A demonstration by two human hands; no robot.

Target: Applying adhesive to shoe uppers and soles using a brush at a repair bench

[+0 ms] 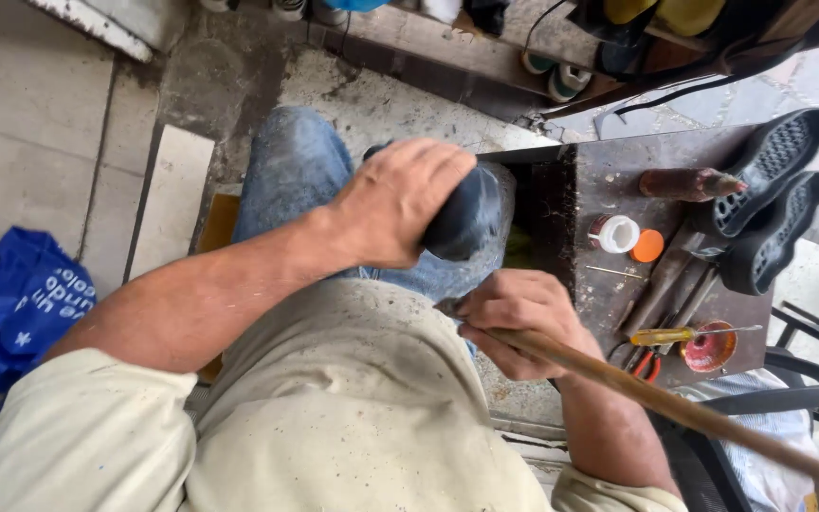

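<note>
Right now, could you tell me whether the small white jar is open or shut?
Open: the jar shows its mouth, orange lid lying beside it.

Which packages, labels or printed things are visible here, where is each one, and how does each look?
Blue bag: on the floor at the left edge, crumpled, bright blue with white print.
Small white jar: on the dark workbench right of the right hand, round, white, with a band of label on its side.
Orange lid: flat on the workbench beside the jar, round, plain orange.
No signs or screens in view.
</note>
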